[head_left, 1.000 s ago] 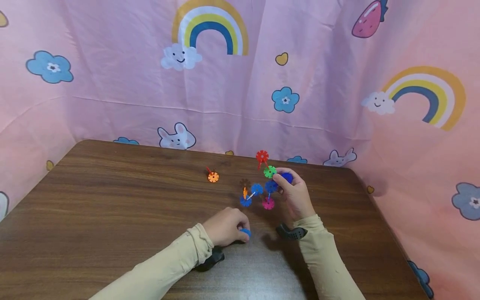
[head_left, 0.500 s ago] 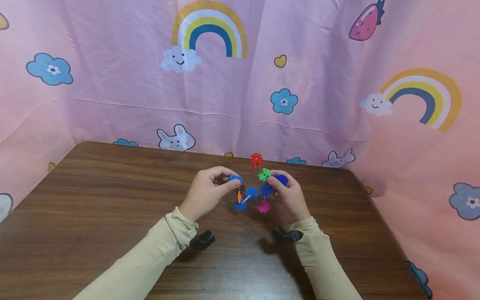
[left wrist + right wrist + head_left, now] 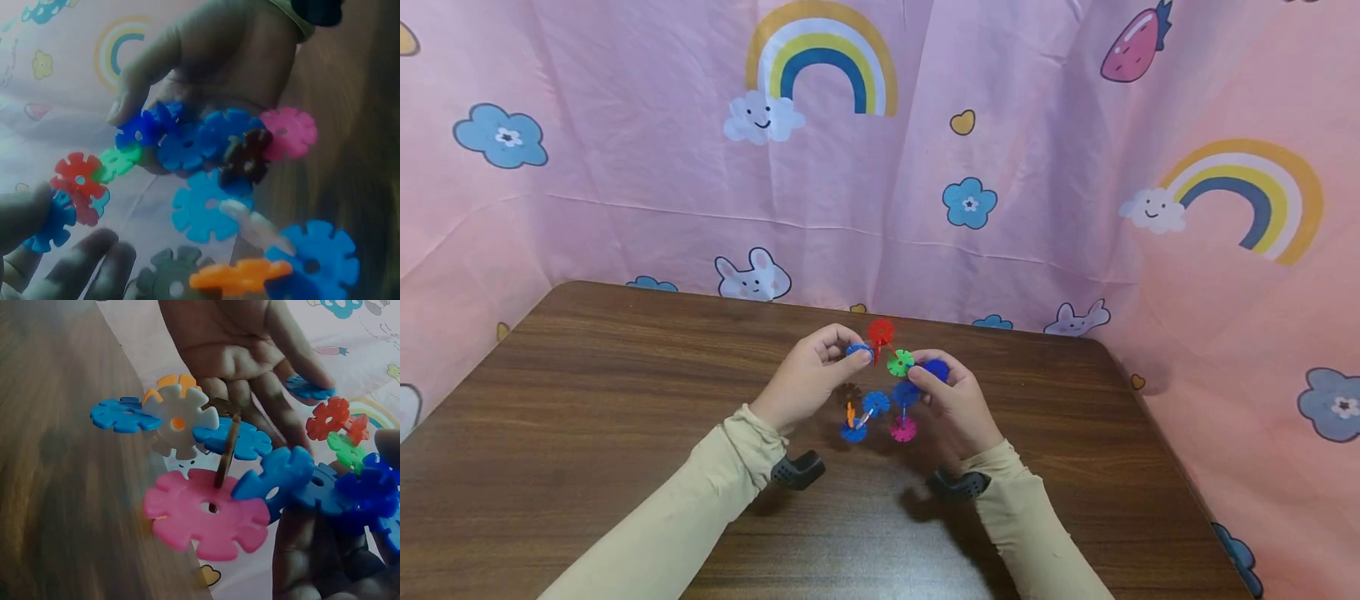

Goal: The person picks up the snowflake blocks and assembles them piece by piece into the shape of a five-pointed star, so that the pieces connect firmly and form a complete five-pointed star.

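My left hand (image 3: pixel 801 379) pinches a single blue notched disc (image 3: pixel 859 352) between thumb and fingers. It is right by the red discs (image 3: pixel 881 332) at one end of a chain of interlocking plastic discs; whether they touch, I cannot tell. My right hand (image 3: pixel 955 408) holds that chain near a green disc (image 3: pixel 900 363) and some dark blue discs (image 3: pixel 365 494), lifted off the table. From there hang a pink disc (image 3: pixel 181 519), a brown disc (image 3: pixel 247 159), several lighter blue discs (image 3: pixel 200 209), a whitish disc (image 3: pixel 165 431) and an orange disc (image 3: pixel 240 275).
Beneath both hands lies a brown wood-grain table (image 3: pixel 625 400). A pink and purple printed curtain (image 3: pixel 850 183) stands along its back and sides. Black wrist straps (image 3: pixel 797 471) sit at both sleeve cuffs.
My left hand picked the blue disc up from the table and raised it to the red discs. My right hand shifted the chain left. The loose orange disc is now out of sight behind the left hand.
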A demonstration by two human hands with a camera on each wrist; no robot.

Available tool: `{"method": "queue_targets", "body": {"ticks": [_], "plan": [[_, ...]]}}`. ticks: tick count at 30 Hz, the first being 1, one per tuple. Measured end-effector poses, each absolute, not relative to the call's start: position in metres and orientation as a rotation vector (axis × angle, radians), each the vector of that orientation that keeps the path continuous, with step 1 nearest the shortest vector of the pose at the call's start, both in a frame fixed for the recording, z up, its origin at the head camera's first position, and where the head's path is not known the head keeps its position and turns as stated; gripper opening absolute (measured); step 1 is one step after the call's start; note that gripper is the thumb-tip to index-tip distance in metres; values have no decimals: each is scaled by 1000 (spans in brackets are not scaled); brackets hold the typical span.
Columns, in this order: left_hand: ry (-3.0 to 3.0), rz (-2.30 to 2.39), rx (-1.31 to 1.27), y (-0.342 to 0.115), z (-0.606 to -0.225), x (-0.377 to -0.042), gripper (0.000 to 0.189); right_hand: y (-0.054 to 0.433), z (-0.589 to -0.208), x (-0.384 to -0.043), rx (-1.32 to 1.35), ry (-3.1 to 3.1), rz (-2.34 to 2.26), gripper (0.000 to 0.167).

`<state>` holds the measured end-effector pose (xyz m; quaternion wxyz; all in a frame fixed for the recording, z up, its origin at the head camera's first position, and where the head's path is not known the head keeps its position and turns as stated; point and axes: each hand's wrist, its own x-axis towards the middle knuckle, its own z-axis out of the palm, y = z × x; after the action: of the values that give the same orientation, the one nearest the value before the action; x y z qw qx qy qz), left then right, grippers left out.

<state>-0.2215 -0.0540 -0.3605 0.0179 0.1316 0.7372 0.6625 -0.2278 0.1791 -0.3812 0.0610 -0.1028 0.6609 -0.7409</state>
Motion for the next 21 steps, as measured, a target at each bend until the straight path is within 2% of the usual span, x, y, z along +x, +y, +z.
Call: {"method": "queue_targets", "body": {"ticks": [11,21], "plan": [[2317,2106,367,-52,-361,-219,21,172,-384,-225,-326,1911,-2263,12],[2446,2047,318,-49,-361,-218,18,174,-380,-224,-436,2056,-2089,32]]}}
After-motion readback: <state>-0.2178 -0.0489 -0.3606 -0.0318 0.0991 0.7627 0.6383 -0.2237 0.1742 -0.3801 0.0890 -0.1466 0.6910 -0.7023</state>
